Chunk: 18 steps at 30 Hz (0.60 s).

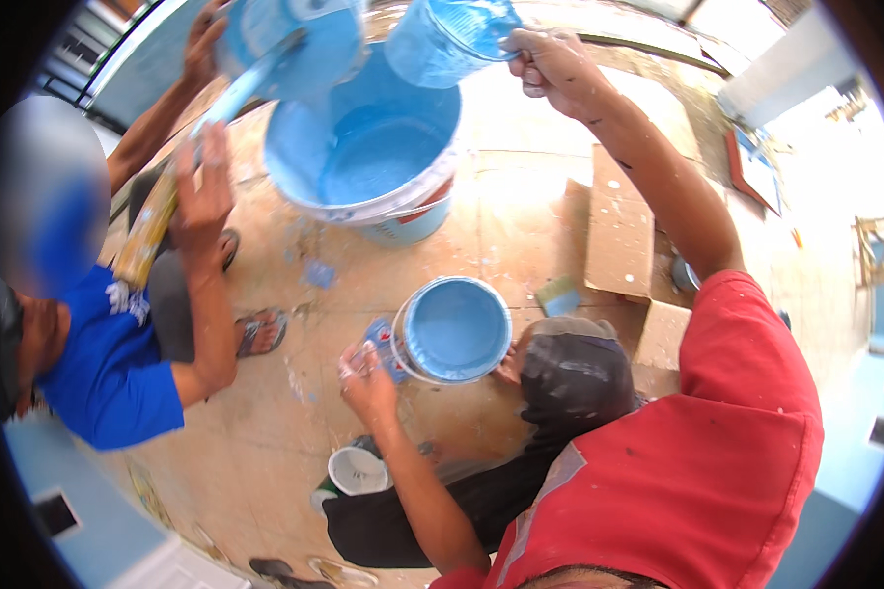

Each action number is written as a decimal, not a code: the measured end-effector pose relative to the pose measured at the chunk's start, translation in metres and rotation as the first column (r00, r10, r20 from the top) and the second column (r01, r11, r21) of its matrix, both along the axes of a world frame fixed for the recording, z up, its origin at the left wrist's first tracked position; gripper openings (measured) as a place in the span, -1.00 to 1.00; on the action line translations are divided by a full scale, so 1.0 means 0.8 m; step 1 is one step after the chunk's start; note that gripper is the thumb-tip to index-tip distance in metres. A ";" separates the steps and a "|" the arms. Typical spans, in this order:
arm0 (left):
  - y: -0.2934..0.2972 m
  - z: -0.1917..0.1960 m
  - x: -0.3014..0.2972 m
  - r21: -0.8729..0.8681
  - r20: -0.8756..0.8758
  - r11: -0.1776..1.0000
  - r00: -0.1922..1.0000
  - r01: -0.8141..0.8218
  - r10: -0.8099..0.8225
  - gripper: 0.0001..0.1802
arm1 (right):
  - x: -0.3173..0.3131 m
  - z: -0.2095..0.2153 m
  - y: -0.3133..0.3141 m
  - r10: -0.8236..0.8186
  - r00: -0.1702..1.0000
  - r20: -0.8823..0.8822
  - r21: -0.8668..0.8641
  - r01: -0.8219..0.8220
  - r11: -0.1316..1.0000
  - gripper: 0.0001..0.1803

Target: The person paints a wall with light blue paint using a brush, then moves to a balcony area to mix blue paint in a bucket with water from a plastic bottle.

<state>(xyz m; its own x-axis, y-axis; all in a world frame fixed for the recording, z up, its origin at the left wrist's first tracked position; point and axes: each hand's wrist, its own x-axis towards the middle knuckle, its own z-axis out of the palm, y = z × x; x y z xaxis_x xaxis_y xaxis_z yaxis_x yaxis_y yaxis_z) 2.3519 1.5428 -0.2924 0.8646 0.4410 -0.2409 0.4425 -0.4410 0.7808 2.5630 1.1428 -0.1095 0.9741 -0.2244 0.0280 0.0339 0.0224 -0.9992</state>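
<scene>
My right hand (550, 74) is closed on the rim of a paint-smeared blue pail (440, 47), tilted beside the far rim of a big bucket (363, 211) with light blue paint inside. My left hand (368, 385) is nearest a smaller white-rimmed bucket (400, 339) of blue paint on the floor, its fingers loosely bent and apart. Whether it touches that bucket's side is unclear. A co-worker's far hand (204, 44) supports another blue container (304, 44) tipped over the big bucket. Their near hand (204, 182) holds a paint-covered brush (147, 231) reaching to that container.
A co-worker in a blue shirt (108, 358) crouches at the left. Cardboard (621, 231) lies at the right, near a small paint-stained piece (558, 296). A white cup-like container (359, 471) stands by my leg. Paint spots mark the tiled floor (521, 236).
</scene>
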 end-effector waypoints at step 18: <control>-0.013 -0.030 -0.016 -0.258 -0.213 0.965 0.977 -0.054 -0.002 -0.52 | -0.437 -0.152 -0.264 -0.731 0.506 -0.458 -0.397 0.620 0.677 -0.81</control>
<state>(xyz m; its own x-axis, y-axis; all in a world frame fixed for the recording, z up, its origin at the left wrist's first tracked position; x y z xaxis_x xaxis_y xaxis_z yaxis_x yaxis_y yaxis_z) 2.3390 1.5321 -0.3162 0.7713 0.3602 -0.5247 0.6169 -0.2206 0.7555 2.2131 0.9318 -0.2314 0.3703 -0.8665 -0.3348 -0.5687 0.0735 -0.8193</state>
